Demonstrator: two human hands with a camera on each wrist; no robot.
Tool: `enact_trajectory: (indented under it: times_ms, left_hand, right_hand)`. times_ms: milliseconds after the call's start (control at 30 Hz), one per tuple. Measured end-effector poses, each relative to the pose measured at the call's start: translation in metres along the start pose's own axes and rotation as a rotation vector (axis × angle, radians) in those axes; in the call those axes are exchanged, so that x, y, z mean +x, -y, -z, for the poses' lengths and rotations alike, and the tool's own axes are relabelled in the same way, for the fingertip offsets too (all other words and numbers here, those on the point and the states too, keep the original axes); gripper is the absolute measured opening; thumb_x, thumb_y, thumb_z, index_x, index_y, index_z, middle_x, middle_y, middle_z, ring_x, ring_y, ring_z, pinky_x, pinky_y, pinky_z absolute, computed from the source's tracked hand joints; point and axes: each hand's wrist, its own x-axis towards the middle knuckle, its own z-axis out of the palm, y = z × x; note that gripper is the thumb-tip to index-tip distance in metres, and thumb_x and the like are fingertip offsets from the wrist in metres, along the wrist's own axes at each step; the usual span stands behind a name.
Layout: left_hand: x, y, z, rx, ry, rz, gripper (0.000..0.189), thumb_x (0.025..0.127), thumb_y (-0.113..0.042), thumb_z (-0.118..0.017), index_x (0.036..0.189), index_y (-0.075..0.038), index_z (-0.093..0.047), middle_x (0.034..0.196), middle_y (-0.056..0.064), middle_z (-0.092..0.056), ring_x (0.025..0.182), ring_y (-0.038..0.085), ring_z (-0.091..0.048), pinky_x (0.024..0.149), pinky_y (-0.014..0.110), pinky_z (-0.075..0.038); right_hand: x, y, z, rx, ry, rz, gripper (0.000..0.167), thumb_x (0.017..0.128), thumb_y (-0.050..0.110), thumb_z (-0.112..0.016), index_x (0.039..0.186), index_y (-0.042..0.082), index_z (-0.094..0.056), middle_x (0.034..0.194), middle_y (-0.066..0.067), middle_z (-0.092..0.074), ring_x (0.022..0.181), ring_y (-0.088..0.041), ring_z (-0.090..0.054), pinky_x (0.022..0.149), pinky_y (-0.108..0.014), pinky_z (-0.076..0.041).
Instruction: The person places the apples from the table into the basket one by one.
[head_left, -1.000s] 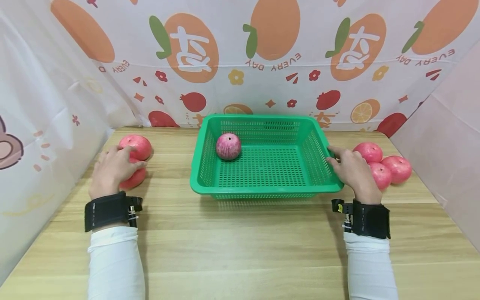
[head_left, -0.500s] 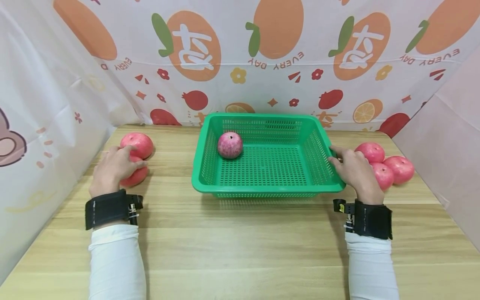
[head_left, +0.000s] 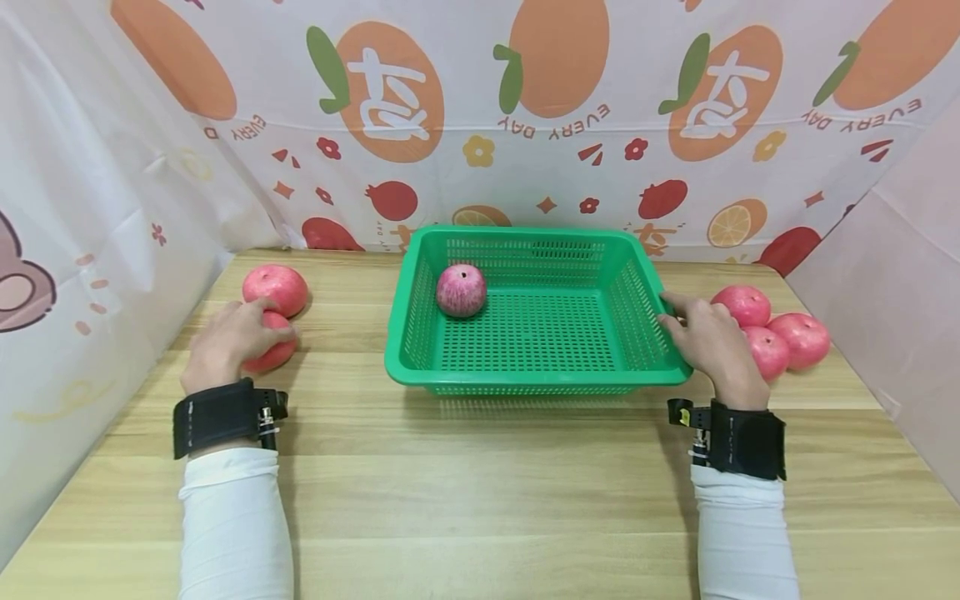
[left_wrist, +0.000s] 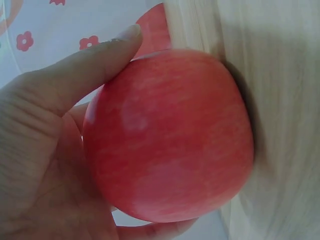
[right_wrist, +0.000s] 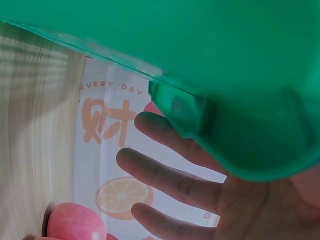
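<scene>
My left hand [head_left: 228,343] is at the left of the table and holds the nearer of two red apples [head_left: 273,343]. In the left wrist view the thumb lies along one side of this apple [left_wrist: 170,140], with fingers round the other side. The farther apple [head_left: 276,289] sits just beyond it. My right hand [head_left: 705,340] holds the right rim of a green plastic basket [head_left: 517,378], thumb over the rim. In the right wrist view several fingers extend below the basket's edge [right_wrist: 250,172]. Inside the basket, at the left, sits a purple-pink streaked apple [head_left: 461,292].
Three pinkish-red apples [head_left: 801,340] cluster at the right, close beside my right hand. A fruit-printed curtain [head_left: 480,108] stands behind the wooden table [head_left: 487,500], and pale sheets hang at both sides.
My left fingers have drawn back off the farther apple and closed in round the nearer one. The right hand and basket stay in place; the head view shifts slightly.
</scene>
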Motion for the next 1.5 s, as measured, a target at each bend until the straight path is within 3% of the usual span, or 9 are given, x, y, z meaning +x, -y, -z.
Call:
enact_trajectory:
  times_ms: [367, 667, 833, 1000, 1267, 1500]
  left_hand:
    - [0.0017, 0.0022, -0.0037, -0.065, 0.056, 0.029, 0.081, 0.086, -0.034, -0.077, 0.144, 0.004, -0.034, 0.121, 0.038, -0.03, 0.108, 0.056, -0.036, 0.081, 0.066, -0.044]
    - [-0.001, 0.0041, -0.0021, -0.067, 0.083, 0.049, 0.092, 0.087, -0.038, -0.077, 0.144, 0.009, -0.022, 0.12, 0.041, -0.025, 0.106, 0.057, -0.036, 0.081, 0.067, -0.044]
    - [-0.0022, 0.0047, -0.0028, -0.074, 0.08, 0.05, 0.091, 0.087, -0.039, -0.077, 0.142, 0.009, -0.022, 0.119, 0.041, -0.024, 0.104, 0.058, -0.037, 0.077, 0.064, -0.045]
    - [-0.0033, 0.0058, -0.0038, -0.088, 0.06, 0.039, 0.088, 0.086, -0.038, -0.078, 0.14, 0.008, -0.025, 0.114, 0.039, -0.023, 0.104, 0.06, -0.033, 0.071, 0.061, -0.045]
    - [-0.0009, 0.009, -0.0041, -0.049, 0.009, -0.015, 0.083, 0.084, -0.038, -0.079, 0.136, 0.009, -0.033, 0.115, 0.039, -0.03, 0.107, 0.057, -0.031, 0.073, 0.063, -0.045]
    - [-0.0037, 0.0022, 0.0028, -0.035, -0.138, -0.074, 0.087, 0.082, -0.035, -0.083, 0.14, 0.009, -0.035, 0.119, 0.042, -0.03, 0.106, 0.058, -0.035, 0.074, 0.067, -0.046]
  right_hand:
    - [0.0009, -0.0002, 0.0008, 0.011, 0.007, 0.005, 0.049, 0.105, 0.015, -0.055, 0.147, -0.008, -0.045, 0.094, -0.025, -0.065, 0.071, -0.031, -0.059, 0.058, -0.033, -0.048]
    - [-0.0002, -0.0007, -0.0013, 0.015, 0.01, 0.0, 0.049, 0.105, 0.015, -0.055, 0.148, -0.007, -0.045, 0.106, -0.029, -0.065, 0.075, -0.032, -0.061, 0.064, -0.037, -0.049]
    - [-0.0011, -0.0001, -0.0012, 0.019, 0.01, -0.003, 0.049, 0.105, 0.014, -0.055, 0.147, -0.007, -0.045, 0.104, -0.029, -0.065, 0.074, -0.032, -0.06, 0.063, -0.036, -0.049]
    - [-0.0012, 0.0002, 0.0002, 0.02, 0.009, -0.002, 0.049, 0.104, 0.014, -0.055, 0.147, -0.008, -0.045, 0.096, -0.025, -0.065, 0.073, -0.031, -0.06, 0.06, -0.034, -0.047]
    - [-0.0009, -0.0013, 0.0006, 0.023, 0.008, -0.003, 0.05, 0.105, 0.015, -0.055, 0.148, -0.007, -0.045, 0.081, -0.018, -0.062, 0.068, -0.029, -0.058, 0.057, -0.033, -0.045]
    - [-0.0013, -0.0015, 0.0003, 0.03, 0.013, -0.007, 0.05, 0.105, 0.015, -0.056, 0.148, -0.006, -0.044, 0.085, -0.02, -0.063, 0.07, -0.029, -0.059, 0.057, -0.033, -0.046]
